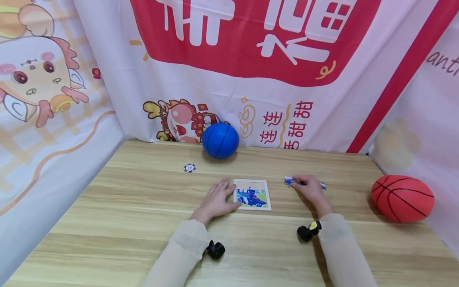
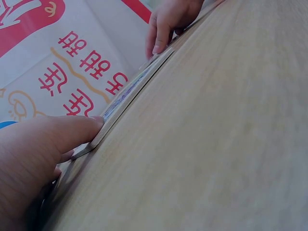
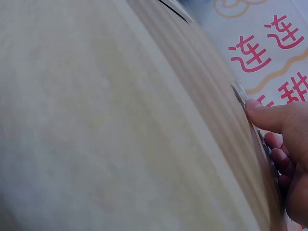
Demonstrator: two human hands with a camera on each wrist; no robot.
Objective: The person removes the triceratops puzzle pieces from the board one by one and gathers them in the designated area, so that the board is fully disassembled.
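A square jigsaw puzzle tray (image 1: 266, 195) with a pale frame lies on the table, its lower part filled with a blue and green picture and its top strip bare. My left hand (image 1: 216, 201) rests at the tray's left side, fingers spread, thumb on the lower left corner; the left wrist view shows that thumb (image 2: 79, 130) on the rim. To the right of the tray, my right hand (image 1: 309, 188) pinches a blue puzzle piece (image 1: 288, 181) at table level. More blue puzzle pieces (image 1: 323, 185) show partly from under this hand; its fingers hide the rest.
A blue ball (image 1: 220, 140) stands at the back against the printed cloth (image 1: 251, 91). To its front left lies a round chip (image 1: 189, 168). A red ball (image 1: 402, 198) sits at the table's right edge.
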